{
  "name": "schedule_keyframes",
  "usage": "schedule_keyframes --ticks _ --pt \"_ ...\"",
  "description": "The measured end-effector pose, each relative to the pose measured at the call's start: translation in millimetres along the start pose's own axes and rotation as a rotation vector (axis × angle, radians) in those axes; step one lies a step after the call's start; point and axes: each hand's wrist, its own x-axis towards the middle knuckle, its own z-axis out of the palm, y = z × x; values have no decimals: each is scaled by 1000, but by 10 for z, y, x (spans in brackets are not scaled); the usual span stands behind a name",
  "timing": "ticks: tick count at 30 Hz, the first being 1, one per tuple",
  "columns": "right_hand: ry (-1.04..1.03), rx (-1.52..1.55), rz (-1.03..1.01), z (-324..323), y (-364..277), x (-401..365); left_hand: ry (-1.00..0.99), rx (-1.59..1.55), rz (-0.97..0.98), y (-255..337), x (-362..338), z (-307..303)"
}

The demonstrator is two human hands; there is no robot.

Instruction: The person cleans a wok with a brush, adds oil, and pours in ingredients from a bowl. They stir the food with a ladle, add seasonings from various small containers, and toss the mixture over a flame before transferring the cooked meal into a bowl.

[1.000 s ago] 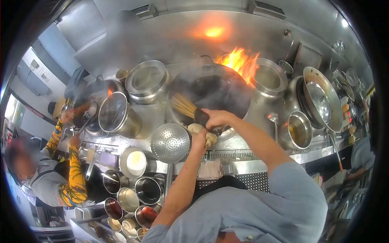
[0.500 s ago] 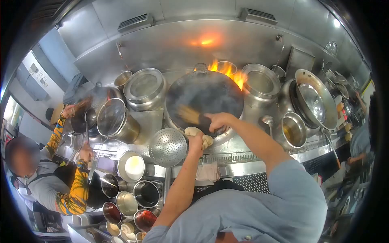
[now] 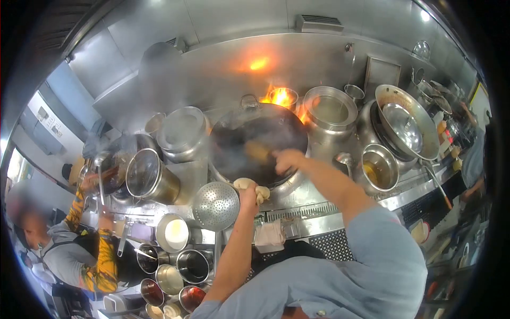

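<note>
Scrubbing is the work in hand at the centre burner; the station reads as follows from the left. A co-worker in a patterned sleeve (image 3: 103,260) stands at the far-left burner, that person's hands well apart from the wearer's. Next come a tilted steel pot (image 3: 151,178), a cluster of seasoning bowls (image 3: 175,234) on the lower ledge, and a perforated skimmer (image 3: 215,206) resting at the range edge. The left hand (image 3: 247,195) is closed around a bunched cloth (image 3: 261,193) pressed on the near rim of the wok (image 3: 234,143), which sits on the centre ring, dark and smoking. The right hand (image 3: 287,159) is closed on the handle of a bamboo brush (image 3: 257,151), whose bristles lie down in the bowl of the wok. Flame (image 3: 280,97) shows at the far rim. Further right stand a large stockpot (image 3: 329,109), a small pot of liquid (image 3: 378,169) and stacked pans (image 3: 406,122). Recommended practice, as judged from this arrangement: leave the cloth between palm and hot metal and bear down so the wok cannot rock; sweep the bristles in circles from the bottom up the wall; hold the right forearm on the near side, away from the flame.
</note>
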Motion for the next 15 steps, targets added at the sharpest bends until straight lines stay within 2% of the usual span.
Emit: schedule_keyframes --ticks 1,3,6,7,8,10,11,13,15 --pt "-90 50 -131 108 -67 71 -23 -3 12 54 -80 36" --pt "-357 420 -142 -134 -12 -156 -54 -27 25 -60 25 -54" --pt "-127 -236 67 -724 803 122 26 1 43 -137 92 -98" --pt "183 -273 92 -852 1188 125 -30 -39 33 -161 118 -142" --pt "242 -131 250 -1198 1095 -341 6 -31 55 -158 102 -131" --pt "645 266 290 -1213 1335 -380 69 -14 97 -150 49 -81" --pt "736 298 289 -1083 1413 -418 67 -7 90 -157 43 -93" --pt "923 355 297 -596 1523 -586 53 5 72 -162 50 -101" --pt "995 532 276 238 1608 -641 86 -22 17 -147 -6 16"
